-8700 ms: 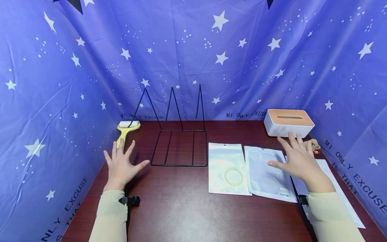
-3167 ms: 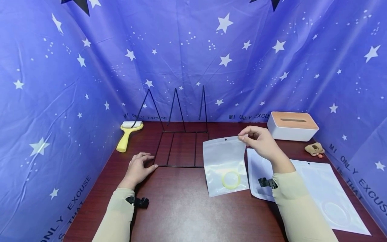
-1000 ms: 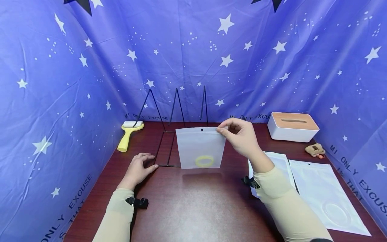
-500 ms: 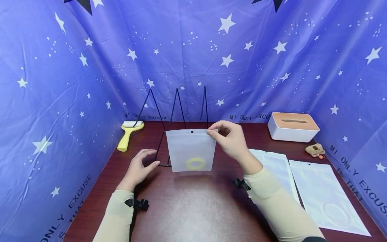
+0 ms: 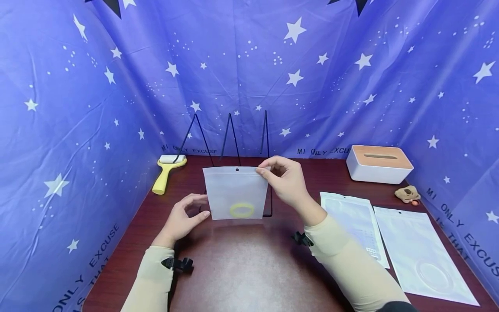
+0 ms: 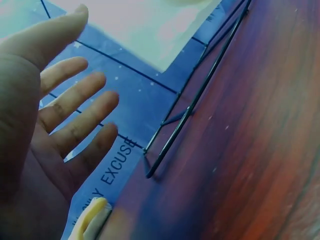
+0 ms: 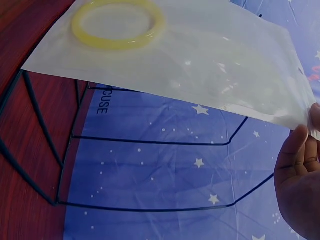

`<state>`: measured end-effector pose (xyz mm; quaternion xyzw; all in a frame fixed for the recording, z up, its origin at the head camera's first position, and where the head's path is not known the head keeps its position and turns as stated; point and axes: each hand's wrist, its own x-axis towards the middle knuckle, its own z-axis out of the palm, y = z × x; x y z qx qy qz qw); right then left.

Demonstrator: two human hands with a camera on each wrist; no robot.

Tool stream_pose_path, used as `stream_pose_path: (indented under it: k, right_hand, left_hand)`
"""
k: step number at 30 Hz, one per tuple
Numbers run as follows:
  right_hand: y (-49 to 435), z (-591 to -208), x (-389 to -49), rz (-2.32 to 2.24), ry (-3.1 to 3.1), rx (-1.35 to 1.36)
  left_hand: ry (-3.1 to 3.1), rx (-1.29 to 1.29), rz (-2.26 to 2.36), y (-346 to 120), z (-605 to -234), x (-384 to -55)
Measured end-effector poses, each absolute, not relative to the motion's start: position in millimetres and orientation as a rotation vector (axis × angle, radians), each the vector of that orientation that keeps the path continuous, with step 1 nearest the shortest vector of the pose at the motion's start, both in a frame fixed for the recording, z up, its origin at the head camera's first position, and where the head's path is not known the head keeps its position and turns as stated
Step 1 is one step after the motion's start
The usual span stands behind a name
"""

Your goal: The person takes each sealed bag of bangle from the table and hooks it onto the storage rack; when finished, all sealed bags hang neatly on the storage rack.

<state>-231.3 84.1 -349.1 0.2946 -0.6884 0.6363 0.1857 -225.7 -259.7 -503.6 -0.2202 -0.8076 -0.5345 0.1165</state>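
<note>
My right hand (image 5: pixel 286 182) pinches the top right corner of a white zip bag (image 5: pixel 230 190), which hangs upright in front of a black wire rack (image 5: pixel 230 138). A yellow ring (image 5: pixel 241 210) shows through the bag's lower part, and in the right wrist view the bag (image 7: pixel 200 70) slants over the rack's wires (image 7: pixel 150 142). At the bag's left edge is my left hand (image 5: pixel 183 221), thumb and fingers spread apart. The left wrist view shows that hand (image 6: pixel 65 115) with nothing in its palm. Much of the rack's base is hidden behind the bag.
Two more white bags, a nearer-centre bag (image 5: pixel 351 225) and an outer bag (image 5: pixel 425 255), lie flat at the right. A tissue box (image 5: pixel 378 167) and a small tan item (image 5: pixel 407 195) stand behind them. A yellow-handled roller (image 5: pixel 165 173) lies at the back left.
The right hand picked the bag up from the table and carried it left to the rack, still shifting left lately. The left hand came down to the rack's left side, then moved slightly right.
</note>
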Motion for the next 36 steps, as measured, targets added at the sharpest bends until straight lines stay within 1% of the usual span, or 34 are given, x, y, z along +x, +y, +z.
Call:
stream_pose_path:
  k: [10, 20, 23, 30, 36]
  right_hand:
    - [73, -347, -228, 1.820, -1.943, 0.880]
    - [72, -350, -229, 1.872, -1.954, 0.919]
    - [72, -352, -231, 1.861, -2.000, 0.918]
    - [71, -377, -251, 1.814, -2.086, 0.922]
    - [66, -379, -254, 1.814, -2.052, 0.991]
  left_hand:
    - [-2.348, -0.575, -1.618, -249, -504, -221]
    - [-2.253, -0.528, -1.608, -250, -502, -221]
    - [-2.245, -0.511, -1.621, -254, -503, -224]
    - [-2.210, -0.540, -1.647, -262, -503, -223]
    - [-2.167, -0.515, -1.657, -267, -497, -222]
